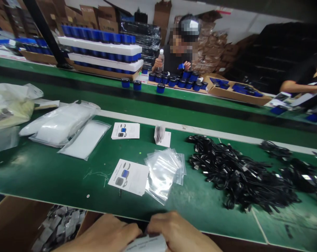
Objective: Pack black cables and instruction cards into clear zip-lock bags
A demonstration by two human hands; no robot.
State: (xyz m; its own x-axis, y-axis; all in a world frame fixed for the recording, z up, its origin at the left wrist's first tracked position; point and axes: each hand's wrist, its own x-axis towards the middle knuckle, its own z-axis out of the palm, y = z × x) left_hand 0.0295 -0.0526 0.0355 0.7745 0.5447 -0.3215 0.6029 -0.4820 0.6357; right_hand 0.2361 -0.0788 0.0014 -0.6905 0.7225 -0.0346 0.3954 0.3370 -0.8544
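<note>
At the bottom edge, below the green table's (56,175) front rim, my left hand (108,234) and my right hand (179,234) are pressed together. Both are closed on a small white packet or leaflet (148,244), only partly visible. Just beyond them on the table lie a stack of white printed leaflets (129,176) and a loose pile of clear plastic bags (163,171). A large heap of coiled black cables (237,171) spreads to the right.
More leaflets (125,130), a folded paper (161,135) and stacks of white bags (61,124) lie further back and left. A cardboard box (56,224) of packed items stands below at left. Across the conveyor, another person handles blue jars (174,79).
</note>
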